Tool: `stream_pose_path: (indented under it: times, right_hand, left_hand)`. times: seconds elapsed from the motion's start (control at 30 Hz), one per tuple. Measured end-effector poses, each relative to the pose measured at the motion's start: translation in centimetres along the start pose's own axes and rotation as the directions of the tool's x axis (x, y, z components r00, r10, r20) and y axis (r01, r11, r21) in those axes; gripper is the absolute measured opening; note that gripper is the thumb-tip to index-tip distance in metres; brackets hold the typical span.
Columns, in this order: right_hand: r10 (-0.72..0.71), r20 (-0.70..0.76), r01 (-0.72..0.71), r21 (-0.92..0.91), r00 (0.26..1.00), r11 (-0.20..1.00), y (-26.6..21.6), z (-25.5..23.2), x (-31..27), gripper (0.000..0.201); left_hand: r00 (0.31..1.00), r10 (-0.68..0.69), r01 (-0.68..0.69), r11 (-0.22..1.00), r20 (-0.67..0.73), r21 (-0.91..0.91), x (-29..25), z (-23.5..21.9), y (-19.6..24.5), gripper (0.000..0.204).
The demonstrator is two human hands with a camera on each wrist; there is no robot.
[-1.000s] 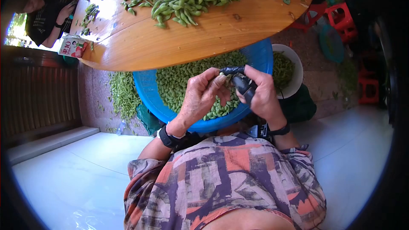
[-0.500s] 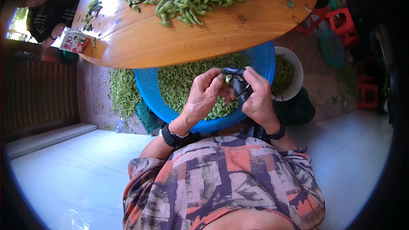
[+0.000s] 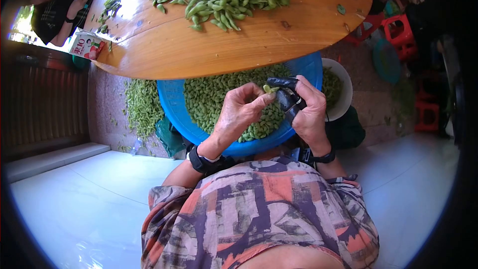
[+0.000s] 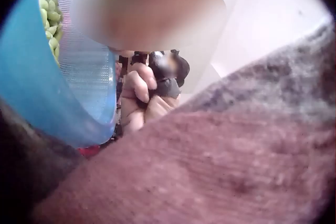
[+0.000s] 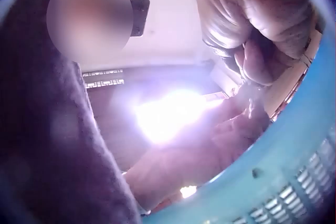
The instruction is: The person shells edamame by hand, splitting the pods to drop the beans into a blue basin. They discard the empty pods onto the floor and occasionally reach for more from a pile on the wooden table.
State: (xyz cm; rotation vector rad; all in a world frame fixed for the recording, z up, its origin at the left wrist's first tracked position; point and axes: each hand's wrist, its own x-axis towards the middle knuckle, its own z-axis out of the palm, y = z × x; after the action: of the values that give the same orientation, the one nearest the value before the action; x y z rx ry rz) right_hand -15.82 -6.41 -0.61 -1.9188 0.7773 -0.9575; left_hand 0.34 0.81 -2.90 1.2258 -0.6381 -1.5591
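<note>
One green pod was noted in the head view, held over the blue basin between the two hands. Its left end was pinched by thumb and finger of the left hand. The right hand was placed just to its right, fingers bent, the black finger coverings held close about the other end; whether a pinch was made there too could not be told. The pod's long axis was read as roughly crosswise, left fingertips toward right, though little of it was exposed. Judged: the next move was governed by that short span between fingertips, the left hand being nearer.

In the left wrist view, the black finger coverings were seen beside the basin wall; the pod was not made out.

In the right wrist view, two sets of fingertips were seen close together near the basin rim; what was held was obscured by glare.
</note>
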Motion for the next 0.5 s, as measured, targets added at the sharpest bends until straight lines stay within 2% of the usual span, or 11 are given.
stream_pose_path:
  times: [0.07, 0.17, 0.23, 0.27, 0.33, 0.37, 0.4, 0.43, 0.47, 0.5]
  right_hand:
    - [0.01, -0.007, -0.01, -0.035, 1.0, 0.999, -0.1, 0.1, -0.1, 0.027]
    - [0.039, 0.034, -0.036, -0.067, 0.999, 0.997, -0.1, -0.1, -0.1, 0.026]
    - [-0.015, 0.01, 0.015, -0.035, 1.0, 0.999, 0.0, 0.2, 0.1, 0.026]
    - [0.034, 0.055, -0.036, 0.035, 0.998, 0.999, 0.0, 0.2, 0.1, 0.026]
    - [0.146, 0.145, -0.17, 0.167, 0.979, 0.971, 0.5, 0.4, 0.0, 0.023]
    - [0.136, 0.143, -0.16, 0.167, 0.98, 0.973, 1.1, 0.3, -0.1, 0.023]
    - [0.282, 0.279, -0.393, 0.543, 0.918, 0.742, 1.7, -0.1, -0.2, 0.024]
    - [0.336, 0.46, -0.56, 0.761, 0.822, 0.327, 2.3, -0.2, -0.3, 0.027]
    - [0.343, 0.448, -0.546, 0.788, 0.826, 0.284, 2.9, 0.3, -0.5, 0.036]
    - [0.344, 0.447, -0.545, 0.789, 0.826, 0.283, 3.1, 0.4, -0.4, 0.036]
  left_hand:
    - [1.0, -0.018, 0.018, 0.998, -0.003, 0.063, -0.1, 0.0, -0.1, 0.015]
    - [0.987, 0.134, -0.138, 0.989, 0.091, 0.043, -0.3, 0.4, -0.4, 0.017]
    - [0.985, 0.115, -0.123, 0.991, 0.128, 0.054, -0.5, 0.3, 0.0, 0.017]
    - [0.984, 0.133, -0.147, 0.982, 0.118, 0.119, -0.4, 0.2, -0.1, 0.018]
    - [0.983, 0.151, -0.164, 0.978, 0.106, 0.128, -0.5, 0.1, 0.2, 0.018]
    - [0.983, 0.155, -0.167, 0.977, 0.095, 0.135, -0.5, 0.1, 0.3, 0.019]
    - [0.979, 0.172, -0.184, 0.977, 0.109, 0.11, -0.5, 0.1, 0.2, 0.024]
    - [0.978, 0.177, -0.188, 0.976, 0.108, 0.111, -0.4, 0.2, 0.3, 0.024]
    - [0.981, 0.149, -0.151, 0.989, 0.123, 0.002, -0.4, 0.2, 0.4, 0.026]
    - [0.983, 0.121, -0.107, 0.989, 0.141, -0.106, -0.4, 0.2, 0.4, 0.028]
